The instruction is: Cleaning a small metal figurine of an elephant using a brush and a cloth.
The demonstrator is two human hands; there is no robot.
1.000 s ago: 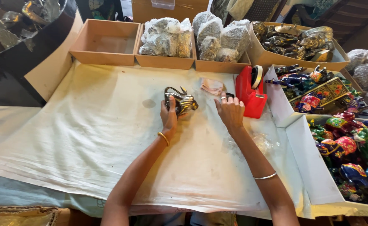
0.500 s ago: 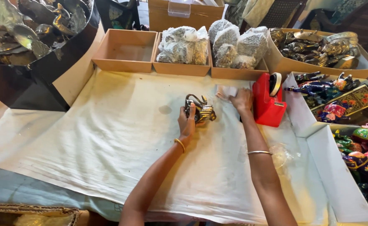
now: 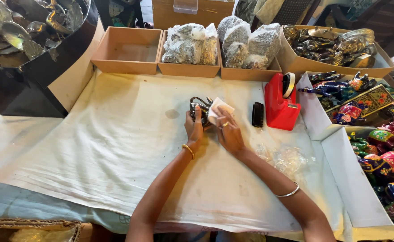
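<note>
I am looking down from a head camera at a work table covered by a cream cloth. My left hand is closed around a small dark and gold metal figurine, holding it upright near the middle of the cloth. My right hand sits just beside it, fingers pinching a small white label or scrap of paper and pressing it against the figurine's right side.

As I judge it, the work is in its middle: the paper is at the figurine but does not look fully laid on or wrapped around it, and most of the metal is bare. A red tape dispenser stands to the right, untouched, with a small black comb-like object between it and my hands. Crumpled clear plastic lies on the cloth by my right forearm.

Along the far edge are cardboard trays: one empty tray, two filled with grey paper-wrapped bundles, and one holding bare metal figurines. To the right, white boxes hold brightly painted figurines. The wrapped bundles suggest finished pieces, so many unwrapped ones appear left.
</note>
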